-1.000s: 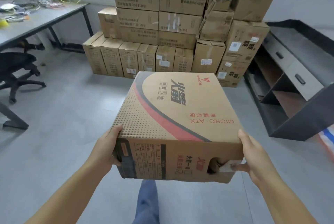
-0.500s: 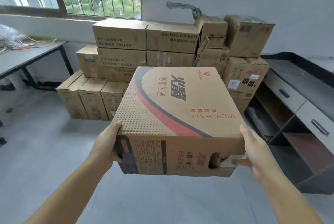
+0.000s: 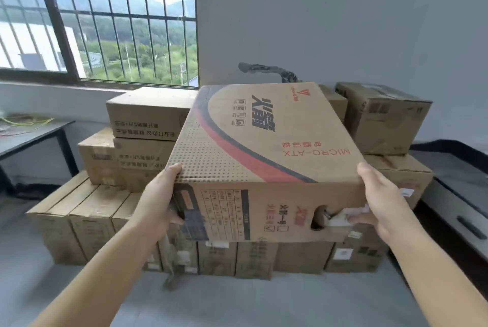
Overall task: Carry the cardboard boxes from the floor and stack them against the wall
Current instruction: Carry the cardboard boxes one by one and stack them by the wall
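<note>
A printed cardboard box [image 3: 264, 147] is held raised in front of the stack of boxes [image 3: 142, 126] standing against the wall [image 3: 330, 17]. Its near left corner is gripped by the left hand [image 3: 161, 200], thumb on top. The right hand [image 3: 380, 205] is clamped on the near right corner, fingers curled underneath.

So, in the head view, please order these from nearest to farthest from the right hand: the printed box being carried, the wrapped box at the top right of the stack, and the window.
1. The printed box: the right hand holds its right end.
2. The wrapped box: behind the hand, at the top right of the stack.
3. The window: far left, in the back wall.
</note>
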Tool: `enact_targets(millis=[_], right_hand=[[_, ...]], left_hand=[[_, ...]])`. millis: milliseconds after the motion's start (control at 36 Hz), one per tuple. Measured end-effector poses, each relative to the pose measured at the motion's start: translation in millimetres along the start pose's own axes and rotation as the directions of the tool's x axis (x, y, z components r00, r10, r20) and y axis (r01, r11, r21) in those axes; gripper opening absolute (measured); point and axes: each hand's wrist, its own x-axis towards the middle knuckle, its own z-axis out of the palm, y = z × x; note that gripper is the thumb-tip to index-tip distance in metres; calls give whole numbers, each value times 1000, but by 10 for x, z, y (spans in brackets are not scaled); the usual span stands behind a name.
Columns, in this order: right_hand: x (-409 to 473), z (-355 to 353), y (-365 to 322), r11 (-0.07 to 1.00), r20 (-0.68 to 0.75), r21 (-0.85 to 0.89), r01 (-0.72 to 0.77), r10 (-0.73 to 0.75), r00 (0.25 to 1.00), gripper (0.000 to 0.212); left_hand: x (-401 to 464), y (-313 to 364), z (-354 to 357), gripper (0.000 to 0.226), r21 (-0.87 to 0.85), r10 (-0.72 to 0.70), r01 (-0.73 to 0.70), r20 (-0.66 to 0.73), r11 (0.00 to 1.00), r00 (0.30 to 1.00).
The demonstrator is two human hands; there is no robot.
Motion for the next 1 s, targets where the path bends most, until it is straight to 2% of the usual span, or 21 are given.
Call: enact_targets(millis=[222, 528, 639, 722, 833, 1000], right_hand=[[1408, 553, -586, 998, 42, 7, 61, -61, 997, 38], [3395, 1402, -925, 996, 20, -35, 77, -76, 997, 42], [4096, 1721, -1018, 1000, 33, -21, -19, 20, 999, 41], [4606, 1891, -1015, 998, 22, -42, -53, 54, 998, 54], [5078, 2031, -1019, 993, -31, -109, -47, 44, 999, 64], [5650, 2176, -1298, 956, -56, -292, -32, 16, 998, 69]], left_hand=[[1381, 668, 617, 26, 15, 69, -69, 6, 997, 998], [3542, 1295, 1344, 24, 106, 60, -71, 108, 992, 992], [4268, 1450, 1578, 33, 168, 38, -72, 202, 983, 979], [4745, 1568, 1740, 42, 233, 43, -121, 314, 965, 948], [5239, 1676, 1926, 52, 458, 121, -287, 359, 841, 925], [5886, 1880, 2262, 76, 635, 198, -398, 364, 662, 910]])
